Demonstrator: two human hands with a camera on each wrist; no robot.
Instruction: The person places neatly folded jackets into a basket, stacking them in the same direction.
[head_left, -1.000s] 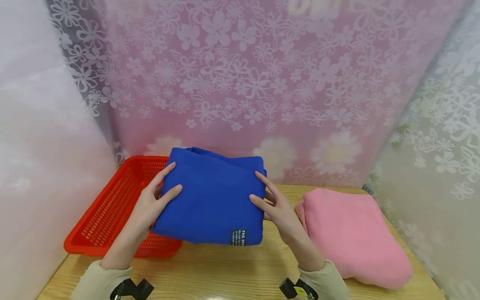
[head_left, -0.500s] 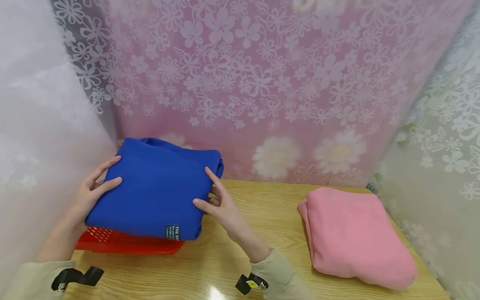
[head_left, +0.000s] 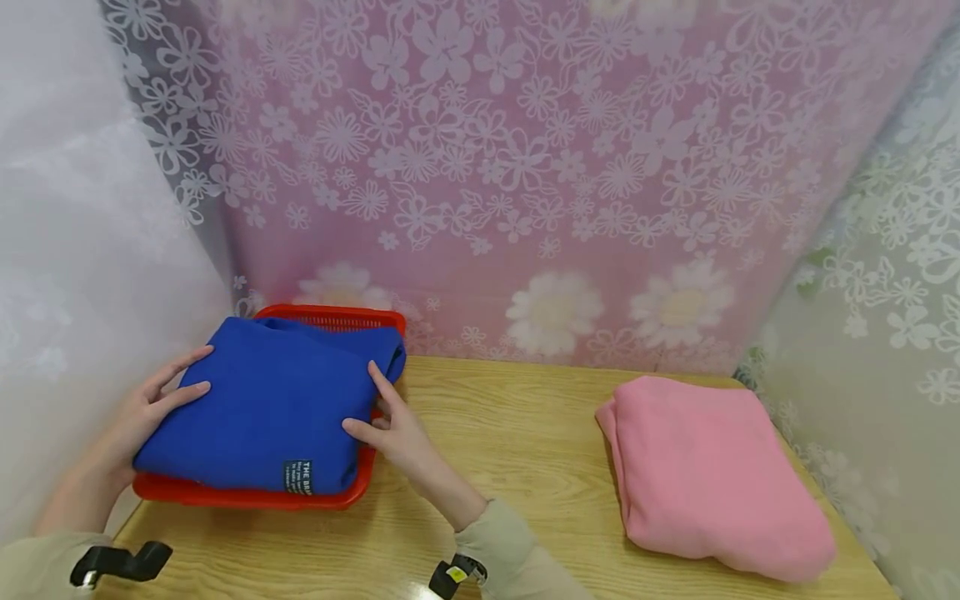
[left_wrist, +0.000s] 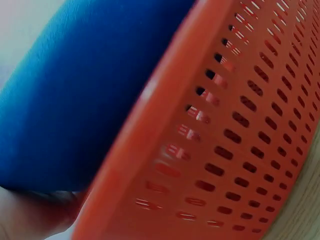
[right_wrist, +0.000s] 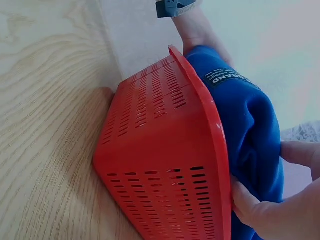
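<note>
Over at the left end of the wooden desk (head_left: 495, 433), a folded blue cloth (head_left: 262, 400) lies across the top of a red plastic basket (head_left: 247, 499), hiding most of its mouth. From where I stand I can see the basket's rim along the back, on the right and at the front, while the cloth covers the left side. Much of the fold bulges above the rim; whether its underside meets the basket's floor, I cannot tell.

Both hands are on the cloth. The left hand (head_left: 153, 404) has its grip closed on the left edge, thumb and one fingertip on the upper face, the other fingers out of sight beneath. The right hand (head_left: 393, 429) pinches the opposite edge the same way, its grip firm around the fold; the right wrist view shows one finger between the cloth and the basket's rim.

A dark label (head_left: 298, 477) with pale lettering sits near the cloth's front edge; I make out "BRAND", but the small lines are unreadable. The basket's walls are pierced with rows of slots.

Well apart, towards the right end, a folded pink cloth (head_left: 716, 475) rests on the desk. Behind everything hangs a pink sheet (head_left: 480, 125) printed with white flowers. Both sleeves (head_left: 517, 558) are beige, with a black device (head_left: 120, 562) strapped at each wrist.
</note>
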